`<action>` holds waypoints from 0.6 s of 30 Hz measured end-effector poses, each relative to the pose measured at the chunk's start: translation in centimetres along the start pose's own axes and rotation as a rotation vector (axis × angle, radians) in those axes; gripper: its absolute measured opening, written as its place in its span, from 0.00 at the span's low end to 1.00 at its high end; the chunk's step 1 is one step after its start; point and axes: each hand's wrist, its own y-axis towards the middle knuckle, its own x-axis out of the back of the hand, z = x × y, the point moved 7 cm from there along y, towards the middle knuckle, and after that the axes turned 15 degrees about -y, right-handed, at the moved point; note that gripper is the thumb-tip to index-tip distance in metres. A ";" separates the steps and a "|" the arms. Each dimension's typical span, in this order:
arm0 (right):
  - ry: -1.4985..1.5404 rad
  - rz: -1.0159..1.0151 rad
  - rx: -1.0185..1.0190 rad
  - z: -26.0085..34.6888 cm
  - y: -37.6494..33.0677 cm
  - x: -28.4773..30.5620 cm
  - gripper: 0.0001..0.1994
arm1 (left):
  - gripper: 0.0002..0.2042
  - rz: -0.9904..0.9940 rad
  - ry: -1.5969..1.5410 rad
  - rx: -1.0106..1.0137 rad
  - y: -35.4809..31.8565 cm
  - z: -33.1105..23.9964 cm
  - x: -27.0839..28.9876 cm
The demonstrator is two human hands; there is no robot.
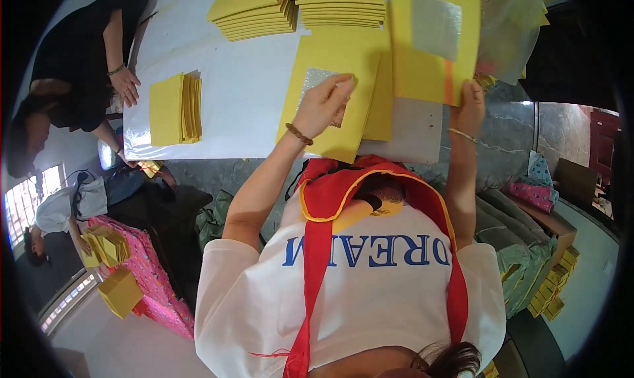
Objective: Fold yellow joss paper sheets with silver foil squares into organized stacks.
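My left hand presses flat on a yellow paper sheet with a silver foil square at its middle; the sheet lies on the white-covered table. Fingers of this hand cover part of the foil. My right hand grips the lower edge of a second yellow sheet, lifted and tilted above the table, with its own silver square facing me. More yellow sheets lie under and between the two.
Two tall stacks of yellow sheets sit at the far side, a smaller stack to the left. A co-worker in black sits at the left edge, hand on the table. A clear plastic bag lies far right.
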 end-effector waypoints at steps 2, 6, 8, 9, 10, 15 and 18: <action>-0.099 -0.003 -0.065 -0.5 -2.9 -3.0 0.09 | 0.22 0.007 -0.475 -0.199 -0.8 -2.2 1.1; -0.367 0.316 -0.127 -1.7 -9.0 -9.3 0.11 | 0.28 -0.134 -0.478 -0.486 -2.4 -4.9 3.7; -0.296 0.601 -0.083 -1.4 -12.2 -12.7 0.12 | 0.29 -0.137 -0.517 -0.474 -2.9 -4.5 5.6; -0.295 0.601 -0.082 -1.8 -12.5 -12.3 0.12 | 0.30 -0.140 -0.557 -0.461 -3.2 -4.2 6.5; -0.340 0.816 -0.163 -3.5 -13.8 -12.7 0.11 | 0.31 -0.099 -0.494 -0.408 -2.9 -3.2 7.3; -0.390 0.872 -0.369 -5.0 -15.1 -11.0 0.12 | 0.34 -0.077 -0.380 -0.280 -2.2 -0.2 8.0; -0.456 0.835 -0.431 -5.5 -14.2 -9.1 0.13 | 0.34 -0.086 -0.286 -0.241 -1.5 0.9 7.7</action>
